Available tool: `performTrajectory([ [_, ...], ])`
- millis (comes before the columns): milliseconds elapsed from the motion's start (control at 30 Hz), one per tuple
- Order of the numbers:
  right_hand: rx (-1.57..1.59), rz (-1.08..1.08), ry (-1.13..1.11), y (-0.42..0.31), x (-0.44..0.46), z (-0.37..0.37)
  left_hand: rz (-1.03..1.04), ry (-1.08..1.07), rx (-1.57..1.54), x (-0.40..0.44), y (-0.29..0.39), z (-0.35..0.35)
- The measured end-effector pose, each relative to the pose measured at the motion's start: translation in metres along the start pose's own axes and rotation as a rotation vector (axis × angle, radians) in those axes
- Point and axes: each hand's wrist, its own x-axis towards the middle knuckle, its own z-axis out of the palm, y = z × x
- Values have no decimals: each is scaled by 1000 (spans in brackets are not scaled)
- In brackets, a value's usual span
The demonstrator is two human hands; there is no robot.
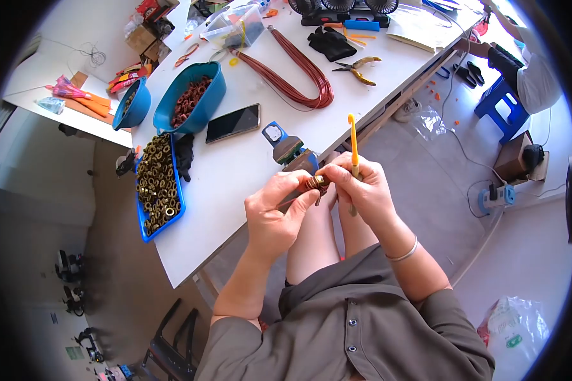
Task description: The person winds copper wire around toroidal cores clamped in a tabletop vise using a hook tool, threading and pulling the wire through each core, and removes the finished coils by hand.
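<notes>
Between the fingertips of both hands, above my lap, is a small ring core wound with reddish-brown wire (318, 183). My left hand (278, 206) pinches it from the left, and a length of the wire seems to run under its fingers. My right hand (363, 184) is closed round a yellow crochet hook (353, 143), its hooked end pointing up and its lower end showing below the palm. The fingertips of that hand also touch the wound ring, whose far side they partly hide. A small blue vise (289, 149) is fixed at the table edge just beyond.
On the white table (197, 222) are a blue tray of ring cores (159, 184), a teal tub of wound rings (190, 95), a phone (233, 124), a wire bundle (318, 82), pliers (360, 68) and a black glove (332, 44). Another person (537, 79) sits at right near a blue stool (503, 108).
</notes>
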Motion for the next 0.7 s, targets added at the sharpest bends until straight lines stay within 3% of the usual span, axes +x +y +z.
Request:
performTrajectory([
  [67, 129, 163, 187, 2, -6, 6, 67, 74, 128, 8, -8, -6],
  [133, 158, 241, 203, 19, -25, 5, 138, 195, 213, 19, -29, -17],
  [200, 286, 569, 143, 42, -47, 13, 94, 198, 174, 26, -45, -23],
  [267, 757, 905, 36, 46, -54, 20, 76, 176, 167, 30, -49, -23],
  [333, 870, 905, 148, 43, -44, 21, 111, 149, 188, 32, -52, -23],
  [367, 783, 788, 331, 44, -37, 22, 99, 138, 193, 32, -50, -24],
  [433, 564, 362, 386, 35, -24, 21, 134, 99, 257, 35, -51, -27],
  [500, 188, 83, 309, 17, -12, 24, 196, 55, 383, 37, -47, -27],
  [567, -547, -375, 118, 10, -5, 29, 194, 53, 404, 39, -42, -26],
  [600, -657, -512, 0, 10, -1, 27, 193, 49, 425, 40, -42, -26],
  [667, -707, -506, 139, 12, 3, 20, 160, 44, 399, 42, -43, -29],
  [700, -595, -305, 322, 21, 6, 18, 144, 19, 381, 43, -43, -30],
])
